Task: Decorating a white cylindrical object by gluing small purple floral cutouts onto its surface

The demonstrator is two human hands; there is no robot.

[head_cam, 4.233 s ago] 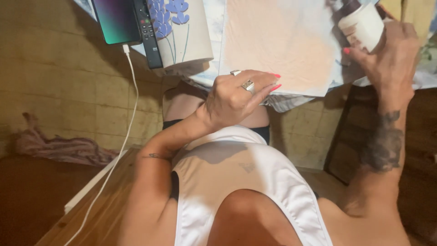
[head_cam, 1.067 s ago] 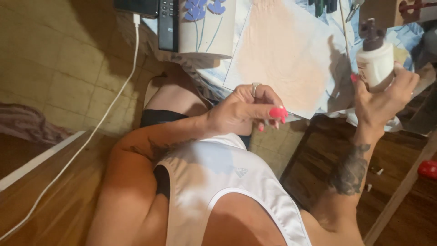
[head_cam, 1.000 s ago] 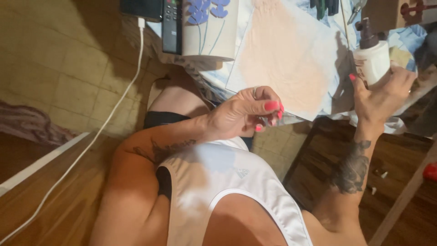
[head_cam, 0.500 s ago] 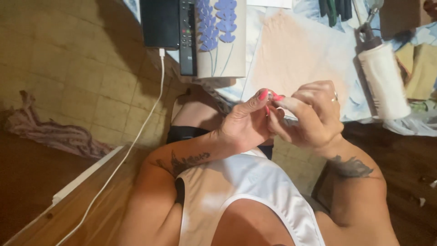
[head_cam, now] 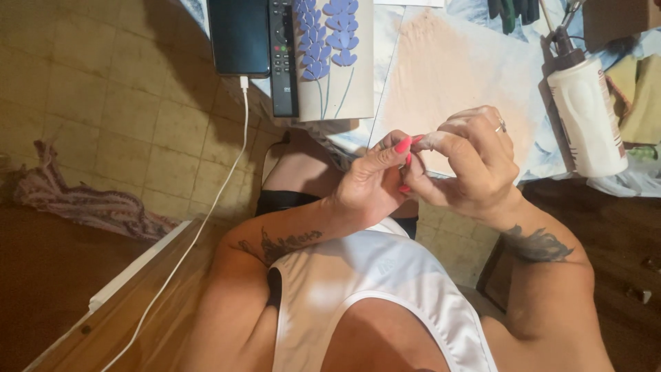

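Left hand (head_cam: 368, 182) and right hand (head_cam: 468, 162) meet, fingertips touching, wrists bent.

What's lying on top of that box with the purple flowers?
On the flowered box lie a black remote control and, beside it, a dark phone with a white cable plugged in. What is under them or inside the box stays hidden.

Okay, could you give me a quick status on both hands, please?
Left hand and right hand together, fingertips touching. No tool visible. White bottle lies apart on the table.
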